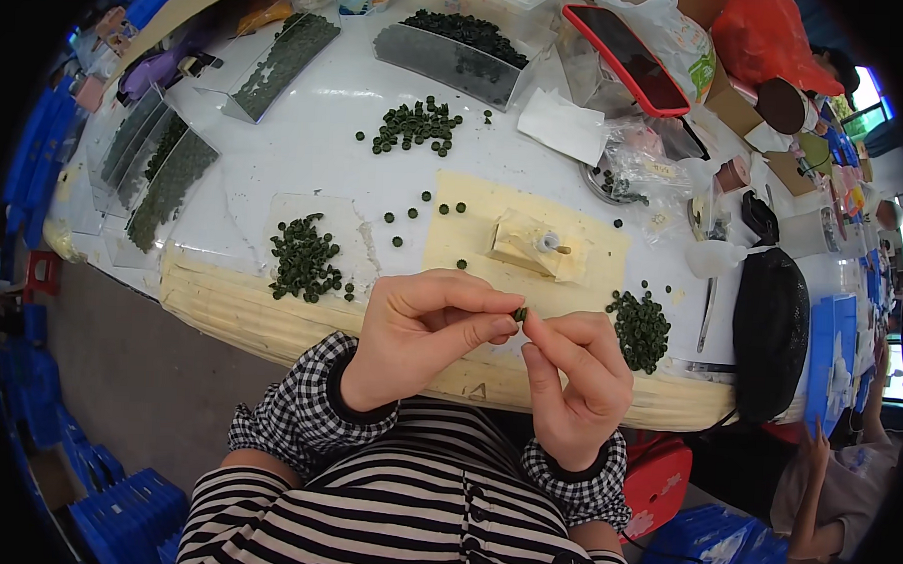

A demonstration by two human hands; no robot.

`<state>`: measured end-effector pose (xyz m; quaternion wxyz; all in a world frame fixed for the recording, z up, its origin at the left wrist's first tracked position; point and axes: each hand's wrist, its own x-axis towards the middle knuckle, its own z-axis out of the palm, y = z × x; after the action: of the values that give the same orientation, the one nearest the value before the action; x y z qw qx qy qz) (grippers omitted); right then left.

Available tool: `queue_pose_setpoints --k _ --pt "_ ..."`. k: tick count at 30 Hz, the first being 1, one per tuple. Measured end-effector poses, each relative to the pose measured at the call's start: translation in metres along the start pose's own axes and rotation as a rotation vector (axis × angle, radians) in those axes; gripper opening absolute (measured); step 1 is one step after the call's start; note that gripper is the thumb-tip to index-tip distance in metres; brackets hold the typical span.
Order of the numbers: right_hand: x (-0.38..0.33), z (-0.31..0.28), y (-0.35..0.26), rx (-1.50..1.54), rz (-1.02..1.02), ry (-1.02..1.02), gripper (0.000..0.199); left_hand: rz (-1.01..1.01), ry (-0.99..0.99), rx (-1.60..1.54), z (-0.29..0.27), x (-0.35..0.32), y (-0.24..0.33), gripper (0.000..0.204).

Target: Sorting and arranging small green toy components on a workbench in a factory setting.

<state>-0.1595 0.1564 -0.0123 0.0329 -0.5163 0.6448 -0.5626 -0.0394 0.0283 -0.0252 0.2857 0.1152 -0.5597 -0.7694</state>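
Note:
Just in front of the table edge, my left hand point(420, 331) pinches a small dark green round piece point(519, 314) between thumb and forefinger. My right hand point(579, 376) meets it from the other side, fingers curled in, the forefinger tip at the piece and the thumb tip a little below. Loose piles of the same pieces lie around: one pile point(306, 259) left of my hands, another pile point(641, 330) to the right, and a third pile point(417, 128) farther back. Beyond my hands, a small taped block point(537, 247) with an upright metal fitting sits on a yellowish sheet point(464, 198).
Clear plastic trays with green pieces stand at the back, including a wide tray point(449, 68), and more at the far left. A red-cased phone point(633, 65) leans at the back right. A black mesh-like bundle point(771, 333) lies at the right edge, near a blue bin point(829, 355).

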Motion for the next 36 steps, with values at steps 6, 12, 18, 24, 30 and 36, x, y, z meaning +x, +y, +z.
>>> queue_pose_setpoints --k 6,12,18,24,30,36 --pt "-0.001 0.001 0.001 0.068 -0.008 -0.021 0.036 0.08 -0.016 0.099 -0.002 0.0 -0.002 0.022" --pt "-0.006 0.002 -0.001 0.182 0.081 -0.044 0.037 0.148 -0.027 0.179 -0.004 0.0 -0.002 0.02" --pt "-0.002 -0.003 0.001 0.091 -0.017 -0.05 0.038 -0.027 -0.046 -0.074 -0.005 0.0 -0.001 0.019" --pt "0.005 -0.005 0.005 -0.088 -0.173 -0.053 0.039 -0.082 -0.047 -0.164 -0.005 0.0 -0.003 0.018" --pt "0.004 -0.003 0.008 -0.11 -0.203 -0.062 0.037 -0.073 -0.035 -0.133 -0.005 0.0 -0.002 0.017" --pt "-0.005 -0.002 0.005 0.164 -0.006 -0.087 0.036 0.07 -0.065 0.074 -0.008 0.0 -0.003 0.016"
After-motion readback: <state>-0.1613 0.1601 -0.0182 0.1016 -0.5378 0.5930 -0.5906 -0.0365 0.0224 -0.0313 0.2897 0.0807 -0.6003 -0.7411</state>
